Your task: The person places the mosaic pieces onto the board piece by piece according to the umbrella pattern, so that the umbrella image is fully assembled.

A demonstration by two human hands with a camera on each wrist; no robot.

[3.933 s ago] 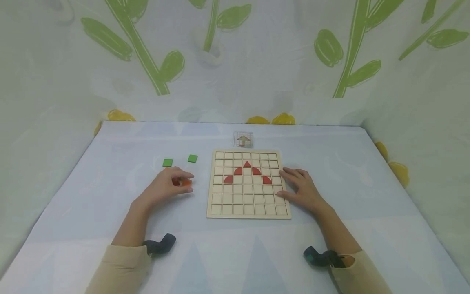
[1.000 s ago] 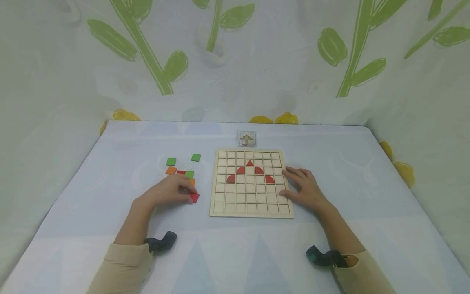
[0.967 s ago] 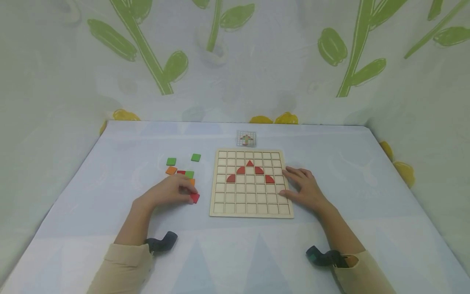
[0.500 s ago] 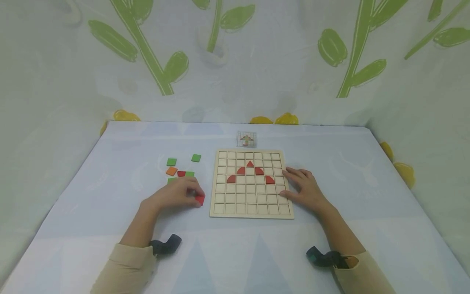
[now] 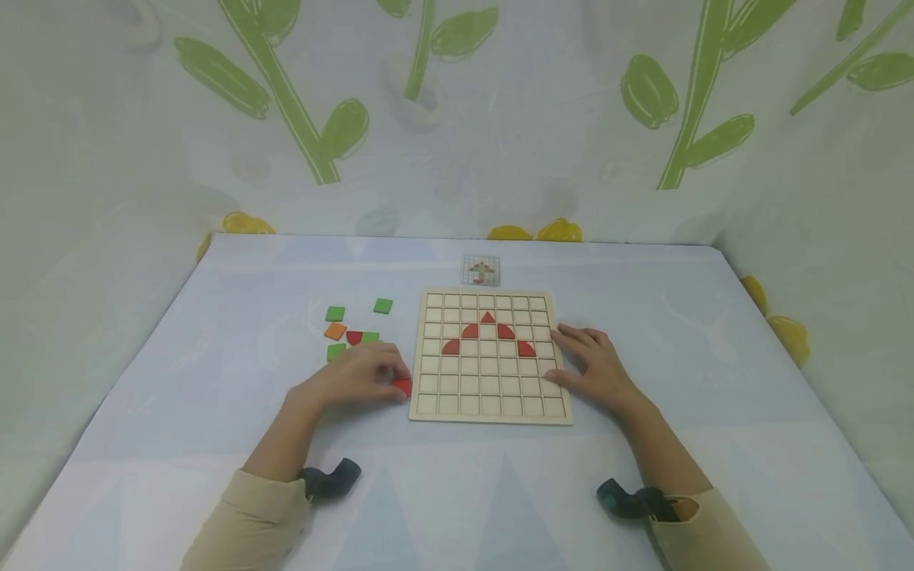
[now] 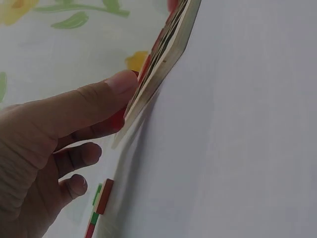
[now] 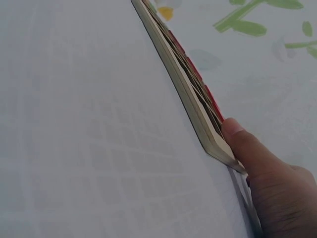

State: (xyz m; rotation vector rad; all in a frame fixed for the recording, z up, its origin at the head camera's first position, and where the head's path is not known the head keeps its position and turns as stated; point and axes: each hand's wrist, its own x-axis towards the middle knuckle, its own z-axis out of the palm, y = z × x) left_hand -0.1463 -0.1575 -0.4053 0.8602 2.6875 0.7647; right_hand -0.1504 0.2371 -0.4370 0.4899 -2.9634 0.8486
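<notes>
My left hand pinches a red tile between thumb and fingers at the left edge of the wooden grid board. Most of that tile is hidden by the fingers; in the left wrist view a red sliver of it shows beside the board's edge. On the board sit a red triangle tile and several red quarter-round tiles, set in its squares. My right hand rests along the board's right edge, fingers loosely extended, its thumb touching the rim in the right wrist view.
Left of the board lie several green tiles, an orange tile and a red rounded tile, partly beside my left hand. A small pattern card lies behind the board. A leaf-printed wall stands behind the table.
My left hand, hidden over the loose tiles earlier, has moved right with the red tile to the board's left edge, uncovering more green tiles. My right hand stays on the board.
</notes>
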